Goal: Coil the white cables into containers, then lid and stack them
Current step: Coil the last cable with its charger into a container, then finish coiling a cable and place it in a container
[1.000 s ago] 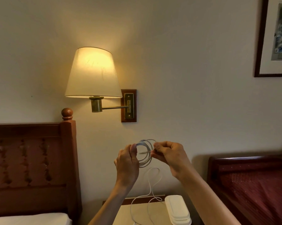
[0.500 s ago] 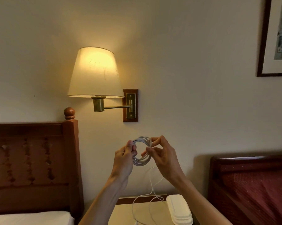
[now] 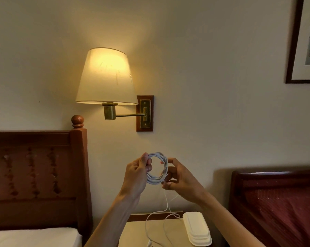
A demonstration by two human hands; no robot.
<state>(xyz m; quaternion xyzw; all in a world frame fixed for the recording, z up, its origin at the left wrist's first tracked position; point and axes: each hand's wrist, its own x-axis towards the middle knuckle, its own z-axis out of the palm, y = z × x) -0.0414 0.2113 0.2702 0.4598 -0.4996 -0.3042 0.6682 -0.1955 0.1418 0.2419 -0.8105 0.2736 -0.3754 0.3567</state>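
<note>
I hold a white cable (image 3: 157,177) wound into a small round coil in front of the wall, above the nightstand. My left hand (image 3: 137,174) grips the coil's left side between thumb and fingers. My right hand (image 3: 179,177) pinches the coil's right side and the strand leaving it. The loose tail hangs down in loops onto the nightstand (image 3: 136,234). A stack of white lidded containers (image 3: 197,229) sits on the nightstand's right side.
A lit wall lamp (image 3: 106,77) hangs above my hands. A wooden headboard (image 3: 36,175) and white bed stand at left, a dark red bed (image 3: 279,202) at right. A framed picture (image 3: 305,41) is at the upper right.
The coil has grown tighter and rounder as more cable was wound on. My right hand shifted from the coil's top to its right side. The hanging tail is shorter.
</note>
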